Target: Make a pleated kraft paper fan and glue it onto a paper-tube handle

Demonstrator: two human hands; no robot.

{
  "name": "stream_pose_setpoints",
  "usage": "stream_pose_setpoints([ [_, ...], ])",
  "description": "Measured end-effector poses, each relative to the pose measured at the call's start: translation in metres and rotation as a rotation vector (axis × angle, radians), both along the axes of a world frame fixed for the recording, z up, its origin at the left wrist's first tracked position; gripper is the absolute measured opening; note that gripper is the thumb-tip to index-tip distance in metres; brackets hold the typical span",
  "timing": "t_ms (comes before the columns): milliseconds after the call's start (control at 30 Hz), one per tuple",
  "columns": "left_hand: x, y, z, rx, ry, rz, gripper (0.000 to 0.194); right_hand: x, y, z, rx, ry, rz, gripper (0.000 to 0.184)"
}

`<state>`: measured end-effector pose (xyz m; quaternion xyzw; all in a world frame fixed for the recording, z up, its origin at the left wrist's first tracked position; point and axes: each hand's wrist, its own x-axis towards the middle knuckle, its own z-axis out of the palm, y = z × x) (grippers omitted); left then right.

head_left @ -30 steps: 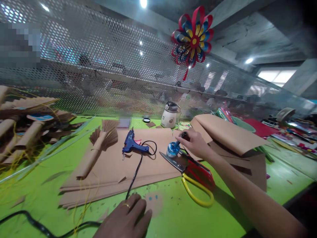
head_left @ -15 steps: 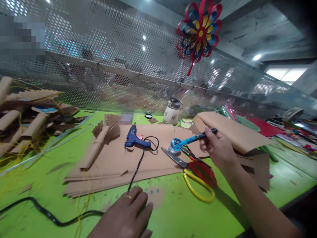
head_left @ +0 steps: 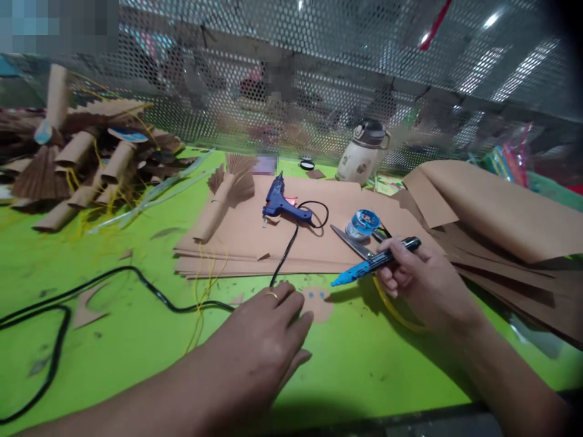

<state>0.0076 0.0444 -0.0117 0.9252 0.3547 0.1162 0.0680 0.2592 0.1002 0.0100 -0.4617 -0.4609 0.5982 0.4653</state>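
My right hand (head_left: 416, 276) grips a black marker-like stick (head_left: 380, 260) whose front end is coated in blue paint. Its blue tip hangs just above and right of a small round brown paper piece (head_left: 321, 309) bearing two blue dots. At that piece's left edge, my left hand (head_left: 276, 325) rests low, fingers loosely stretched and holding nothing; whether they press on the paper I cannot tell. Behind the stick stands a small paint jar (head_left: 363, 224) with blue paint around its top. Large scissors (head_left: 353, 243) lie beside the jar, their handles partly behind my right hand.
A blue glue gun (head_left: 285, 205) lies on stacked brown paper (head_left: 246, 258), its black cord (head_left: 155, 291) running leftward. Nearby sits a pleated paper figure (head_left: 218, 200). More paper rolls (head_left: 118, 164) pile at the left. A bottle (head_left: 362, 152) and a curled paper sheet (head_left: 492, 200) stand farther back.
My right hand has taken the blue-coated stick out of the jar and brought it down toward the dotted paper piece. The view has tilted down; my left hand stays beside the paper.
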Motion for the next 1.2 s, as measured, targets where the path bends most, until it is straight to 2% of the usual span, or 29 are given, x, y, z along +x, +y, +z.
stream_pose_setpoints([
  [133,-0.001,0.004,-0.006,0.016,-0.006,-0.033,0.026,-0.005,-0.004,-0.008,-0.022,-0.096,0.121,0.019],
  [300,-0.002,0.008,-0.010,0.110,-0.027,-0.054,0.026,-0.007,-0.006,-0.015,0.044,-0.185,0.169,0.017],
  [567,-0.002,0.010,-0.012,0.205,-0.033,-0.060,0.025,-0.011,-0.006,-0.014,0.077,-0.265,0.205,0.015],
  [833,-0.002,0.009,-0.010,0.218,-0.030,-0.052,0.026,-0.011,-0.005,-0.013,0.097,-0.313,0.215,0.014],
  [1200,-0.001,0.010,-0.013,0.206,-0.043,-0.060,0.026,-0.013,-0.005,-0.015,0.067,-0.263,0.179,0.017],
])
